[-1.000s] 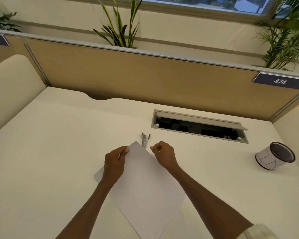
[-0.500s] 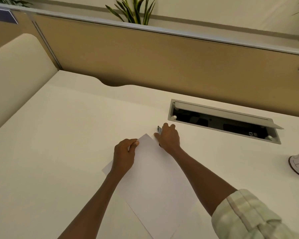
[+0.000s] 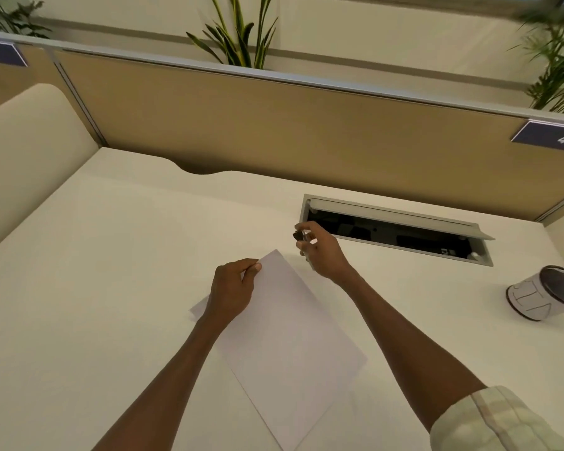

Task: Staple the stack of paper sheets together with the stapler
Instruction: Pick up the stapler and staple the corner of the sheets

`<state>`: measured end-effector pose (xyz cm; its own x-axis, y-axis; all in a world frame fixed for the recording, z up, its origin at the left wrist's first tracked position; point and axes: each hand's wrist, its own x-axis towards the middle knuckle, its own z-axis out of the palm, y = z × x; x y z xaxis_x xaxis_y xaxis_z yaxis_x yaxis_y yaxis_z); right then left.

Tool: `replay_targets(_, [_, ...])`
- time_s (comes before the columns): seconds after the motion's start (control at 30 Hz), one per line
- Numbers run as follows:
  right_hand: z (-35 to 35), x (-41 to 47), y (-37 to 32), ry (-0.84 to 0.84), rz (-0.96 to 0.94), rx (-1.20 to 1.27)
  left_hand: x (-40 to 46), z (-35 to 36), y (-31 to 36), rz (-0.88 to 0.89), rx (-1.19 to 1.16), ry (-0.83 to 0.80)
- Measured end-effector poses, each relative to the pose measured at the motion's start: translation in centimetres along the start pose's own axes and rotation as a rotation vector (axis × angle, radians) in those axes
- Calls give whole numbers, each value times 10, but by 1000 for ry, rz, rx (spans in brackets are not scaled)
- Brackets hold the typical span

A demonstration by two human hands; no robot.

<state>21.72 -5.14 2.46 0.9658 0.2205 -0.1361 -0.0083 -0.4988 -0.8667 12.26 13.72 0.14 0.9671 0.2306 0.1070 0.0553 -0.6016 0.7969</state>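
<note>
A white stack of paper sheets [image 3: 287, 346] lies at an angle on the cream desk [image 3: 111, 271], one corner pointing away from me. My left hand [image 3: 232, 288] pinches the stack's far left edge near that corner. My right hand [image 3: 319, 249] is lifted just beyond the corner and holds a small dark and silver stapler [image 3: 302, 237]. Most of the stapler is hidden inside the fingers; it is clear of the paper.
An open cable tray [image 3: 394, 232] with a raised grey lid is sunk in the desk behind my right hand. A white pen cup [image 3: 541, 296] lies tipped at the right. Tan partition panels [image 3: 274, 131] close the back and sides.
My right hand has reached to the stapler beyond the paper's corner, closed on it and lifted it off the desk. The left hand stays on the paper's edge.
</note>
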Motion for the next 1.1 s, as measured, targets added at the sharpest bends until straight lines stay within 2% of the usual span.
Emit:
replay_targets(0.27, [-75, -68, -28, -143, -68, 91, -11, -8, 66, 120, 58, -50])
replay_targets(0.47, [-94, -90, -41, -215, -107, 48, -12, -12, 90, 191, 144, -81])
replay_targets(0.77, [-110, -122, -53, -137, -178, 66, -33, -21, 131, 266, 162, -78])
replay_targets(1.1, [-116, -137, -66, -93, -285, 132, -41, -31, 146, 287, 162, -77])
